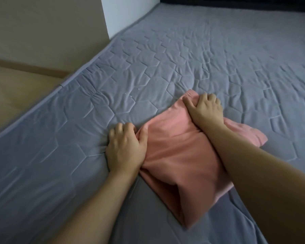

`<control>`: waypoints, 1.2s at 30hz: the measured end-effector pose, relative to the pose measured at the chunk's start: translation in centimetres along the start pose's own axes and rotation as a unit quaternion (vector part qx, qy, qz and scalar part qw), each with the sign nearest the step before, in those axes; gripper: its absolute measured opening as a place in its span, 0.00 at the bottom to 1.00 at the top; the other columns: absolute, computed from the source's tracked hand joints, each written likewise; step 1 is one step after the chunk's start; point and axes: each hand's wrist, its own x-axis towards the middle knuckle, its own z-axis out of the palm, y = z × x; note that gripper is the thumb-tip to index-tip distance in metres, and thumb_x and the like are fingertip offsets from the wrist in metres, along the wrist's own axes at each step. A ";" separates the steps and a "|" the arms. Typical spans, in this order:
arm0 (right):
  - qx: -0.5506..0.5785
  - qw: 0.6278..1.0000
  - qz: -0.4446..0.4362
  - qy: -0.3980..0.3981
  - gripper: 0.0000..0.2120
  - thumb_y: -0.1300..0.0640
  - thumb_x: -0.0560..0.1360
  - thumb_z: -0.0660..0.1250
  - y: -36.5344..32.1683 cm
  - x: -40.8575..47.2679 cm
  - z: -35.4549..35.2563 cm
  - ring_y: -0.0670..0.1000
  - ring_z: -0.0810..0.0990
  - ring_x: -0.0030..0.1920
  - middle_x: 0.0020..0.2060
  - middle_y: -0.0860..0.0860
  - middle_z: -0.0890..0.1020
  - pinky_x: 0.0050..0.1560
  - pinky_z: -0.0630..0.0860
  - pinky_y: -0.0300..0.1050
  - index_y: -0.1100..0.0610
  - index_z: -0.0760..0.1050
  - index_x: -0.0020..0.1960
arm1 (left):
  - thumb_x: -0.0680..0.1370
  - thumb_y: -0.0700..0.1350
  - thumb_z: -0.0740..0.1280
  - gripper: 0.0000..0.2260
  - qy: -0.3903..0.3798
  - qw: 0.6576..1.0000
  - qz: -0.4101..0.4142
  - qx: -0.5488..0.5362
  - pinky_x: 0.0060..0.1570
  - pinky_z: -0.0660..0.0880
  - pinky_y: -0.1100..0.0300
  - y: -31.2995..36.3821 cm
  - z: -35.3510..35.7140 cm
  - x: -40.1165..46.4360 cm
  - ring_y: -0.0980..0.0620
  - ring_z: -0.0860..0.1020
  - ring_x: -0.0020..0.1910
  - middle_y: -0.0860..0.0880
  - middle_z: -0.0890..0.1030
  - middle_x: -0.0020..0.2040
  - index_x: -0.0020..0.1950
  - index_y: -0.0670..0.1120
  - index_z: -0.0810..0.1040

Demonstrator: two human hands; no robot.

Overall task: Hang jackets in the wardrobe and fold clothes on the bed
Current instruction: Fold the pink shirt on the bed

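At the far left, a beige wall [48,29] and a strip of pale wooden floor [16,88] are seen, with a white wall section [128,11] rising beyond them at the bed's far edge. The rest of the view is filled by a grey quilted mattress cover stitched in a honeycomb pattern [218,55], whose piped edge runs diagonally from lower left to upper middle.

The left hand [125,147] is laid on the mattress just beside the left edge of a folded salmon-pink soft cotton garment [174,155]. Its fingers are curled, with the knuckles raised and the fingertips dug into the quilted fabric, which is puckered around them. The thumb is laid over the garment's left corner, so that corner appears to be pinched between thumb and fingers, though the underside of the grip is hidden. The bare left forearm is extended back toward the lower edge of the view.

The pink garment is spread on the bed near its middle, folded into a rough oblong with a narrower end pointing toward the camera and a loose flap showing at the right.

The right hand [204,110] is placed on the garment's far corner. Its fingers are bent over the folded edge and its thumb is stretched out to the left on the cloth; the corner is gripped and bunched slightly beneath it. The bare right forearm is laid across the garment toward the lower right.
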 end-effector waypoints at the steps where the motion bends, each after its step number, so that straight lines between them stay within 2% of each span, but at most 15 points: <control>1: 0.000 1.000 0.007 -0.013 0.36 0.29 0.74 0.52 0.1 -0.1 -0.2 0.63 0.70 0.62 0.61 0.61 0.74 0.64 0.65 0.58 0.60 0.72 0.60 | 0.78 0.62 0.58 0.22 -0.012 1.000 -0.010 0.003 0.47 0.73 0.46 0.1 -0.1 0.1 0.39 0.74 0.54 0.42 0.77 0.50 0.46 0.44 0.76; 5: 0.015 0.999 -0.007 -0.046 0.31 0.32 0.76 0.53 0.6 -0.7 -1.0 0.63 0.75 0.58 0.57 0.60 0.78 0.58 0.68 0.56 0.59 0.73 0.55 | 0.77 0.57 0.66 0.19 -0.003 0.995 -0.083 -0.054 0.55 0.68 0.45 0.8 -2.2 -0.7 0.36 0.72 0.57 0.39 0.74 0.57 0.54 0.41 0.74; 8: 0.038 0.998 -0.008 -0.044 0.28 0.34 0.77 0.54 0.6 -1.5 -1.5 0.62 0.76 0.56 0.55 0.60 0.79 0.54 0.68 0.54 0.59 0.72 0.52 | 0.74 0.54 0.70 0.17 0.076 0.986 -0.090 -0.121 0.51 0.66 0.49 2.6 -5.7 -2.5 0.38 0.73 0.53 0.41 0.75 0.53 0.53 0.44 0.72; 10: 0.046 0.998 -0.011 -0.042 0.27 0.35 0.78 0.54 0.6 -1.7 -1.7 0.62 0.77 0.55 0.55 0.60 0.79 0.52 0.68 0.53 0.60 0.72 0.52 | 0.71 0.62 0.67 0.20 -0.033 0.949 -0.165 -0.265 0.42 0.66 0.54 4.2 -7.8 -4.5 0.43 0.76 0.48 0.46 0.78 0.49 0.49 0.47 0.68; 13: 0.043 0.998 -0.016 -0.036 0.28 0.35 0.78 0.54 0.6 -1.8 -1.9 0.63 0.77 0.55 0.55 0.61 0.80 0.52 0.69 0.54 0.61 0.72 0.54 | 0.61 0.73 0.65 0.36 -0.291 0.868 -0.248 -0.316 0.50 0.78 0.53 6.0 -9.6 -7.9 0.43 0.81 0.50 0.46 0.81 0.52 0.57 0.49 0.66; 15: 0.042 0.998 -0.022 -0.029 0.29 0.36 0.78 0.54 0.7 -1.9 -1.8 0.63 0.77 0.56 0.55 0.62 0.80 0.53 0.70 0.54 0.62 0.73 0.56 | 0.65 0.67 0.71 0.31 -0.300 0.881 -0.236 -0.278 0.54 0.77 0.54 6.6 -9.1 -9.0 0.47 0.79 0.49 0.55 0.76 0.47 0.57 0.51 0.63; 17: 0.045 0.998 -0.025 -0.028 0.29 0.36 0.79 0.54 0.8 -1.9 -1.8 0.64 0.77 0.56 0.56 0.62 0.79 0.54 0.70 0.55 0.63 0.73 0.57 | 0.70 0.55 0.73 0.24 -0.281 0.885 -0.247 -0.278 0.50 0.76 0.57 7.2 -8.4 -9.3 0.51 0.78 0.46 0.56 0.74 0.45 0.57 0.53 0.62; 19: 0.052 0.998 -0.022 -0.034 0.29 0.37 0.79 0.54 0.8 -1.9 -1.8 0.64 0.76 0.57 0.57 0.63 0.79 0.56 0.69 0.55 0.63 0.72 0.57 | 0.73 0.46 0.71 0.21 -0.300 0.858 -0.276 -0.313 0.37 0.79 0.57 7.0 -7.7 -10.0 0.52 0.80 0.35 0.50 0.77 0.44 0.58 0.53 0.62; 21: 0.054 0.998 -0.023 -0.034 0.29 0.37 0.79 0.54 0.8 -2.1 -2.0 0.64 0.76 0.57 0.56 0.63 0.79 0.56 0.70 0.55 0.63 0.72 0.57 | 0.76 0.40 0.64 0.16 -0.337 0.843 -0.290 -0.301 0.22 0.71 0.61 6.6 -7.3 -11.4 0.53 0.74 0.20 0.44 0.78 0.36 0.58 0.51 0.60; 23: 0.058 0.998 -0.026 -0.028 0.29 0.37 0.79 0.54 0.7 -2.3 -2.1 0.64 0.77 0.56 0.56 0.63 0.79 0.55 0.70 0.55 0.64 0.72 0.56 | 0.76 0.39 0.60 0.14 -0.352 0.855 -0.279 -0.261 0.19 0.67 0.62 6.2 -7.0 -12.3 0.52 0.71 0.16 0.43 0.76 0.30 0.57 0.49 0.58; 25: 0.072 0.997 -0.018 -0.031 0.28 0.38 0.80 0.54 0.8 -2.4 -2.3 0.64 0.77 0.57 0.56 0.63 0.79 0.55 0.70 0.55 0.64 0.72 0.56 | 0.76 0.42 0.62 0.17 -0.338 0.888 -0.239 -0.199 0.21 0.70 0.60 6.3 -7.5 -11.6 0.48 0.76 0.20 0.43 0.79 0.31 0.59 0.48 0.57; 27: 0.083 0.996 -0.012 -0.034 0.27 0.38 0.80 0.54 0.9 -2.3 -2.4 0.64 0.77 0.56 0.56 0.63 0.79 0.54 0.70 0.55 0.64 0.71 0.56 | 0.74 0.49 0.66 0.26 -0.258 0.953 -0.142 -0.066 0.33 0.73 0.56 5.6 -8.2 -9.8 0.42 0.82 0.39 0.43 0.81 0.44 0.63 0.49 0.53; 30: 0.082 0.996 -0.014 -0.027 0.26 0.39 0.80 0.54 0.9 -2.3 -2.3 0.64 0.78 0.54 0.54 0.63 0.80 0.52 0.69 0.54 0.63 0.71 0.54 | 0.72 0.54 0.68 0.26 -0.083 0.995 -0.052 0.013 0.54 0.72 0.48 4.6 -8.7 -6.0 0.37 0.73 0.60 0.39 0.74 0.59 0.61 0.45 0.60; 33: 0.079 0.997 -0.019 -0.019 0.25 0.39 0.79 0.54 0.8 -2.1 -2.0 0.64 0.78 0.53 0.52 0.62 0.80 0.52 0.70 0.55 0.62 0.71 0.54 | 0.75 0.63 0.61 0.31 -0.150 0.981 -0.120 0.006 0.67 0.63 0.47 4.8 -7.0 -0.5 0.37 0.65 0.69 0.38 0.67 0.68 0.69 0.42 0.64; 36: 0.079 0.996 -0.019 -0.022 0.24 0.38 0.79 0.53 1.0 -1.9 -1.6 0.63 0.78 0.52 0.51 0.61 0.81 0.50 0.70 0.55 0.60 0.71 0.53 | 0.74 0.73 0.53 0.41 -0.256 0.957 -0.119 0.061 0.67 0.66 0.46 4.1 -3.8 2.1 0.37 0.68 0.69 0.37 0.70 0.70 0.71 0.39 0.67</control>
